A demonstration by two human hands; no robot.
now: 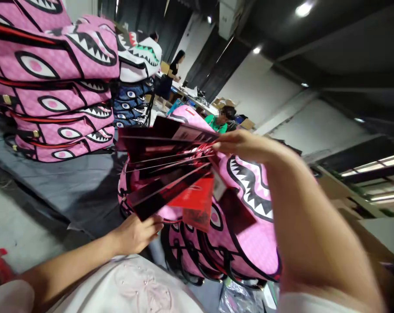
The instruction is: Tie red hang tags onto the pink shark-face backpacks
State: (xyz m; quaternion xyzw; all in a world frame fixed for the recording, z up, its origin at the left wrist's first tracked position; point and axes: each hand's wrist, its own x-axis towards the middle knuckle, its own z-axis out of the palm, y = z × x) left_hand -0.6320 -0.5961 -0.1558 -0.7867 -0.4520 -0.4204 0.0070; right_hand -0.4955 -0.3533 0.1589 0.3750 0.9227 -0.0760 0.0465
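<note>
Up at the centre, the right hand (241, 142) has its fingers drawn close in a pinch, holding the gathered end of a fan of tags (161, 193)! Out they spread to the left of that hand, dark and glossy like playing cards, with a red tag (197, 191) and a clear packet (197, 217) hanging on the near side. The fingertips are blurred, so exactly what they pinch, edge or cord, can't be told.

Down to the near left, the left hand (136, 234) is half curled, its fingertips just below the fan's near corner; whether it grips anything, I cannot tell.

What does good handling look like here? A firm pinch at the gathered end, I'd say, so no tag slips loose, and a gentle parting of the pieces rather than a tug, because a bunch like this could easily tangle. Keeping the faces from scraping together looks wise too.

Behind and below the tags sit the pink bags (249, 230), leaning to the right, shark teeth bared! Far left, another pink stack (69, 104) towers on the grey counter (53, 174).
</note>
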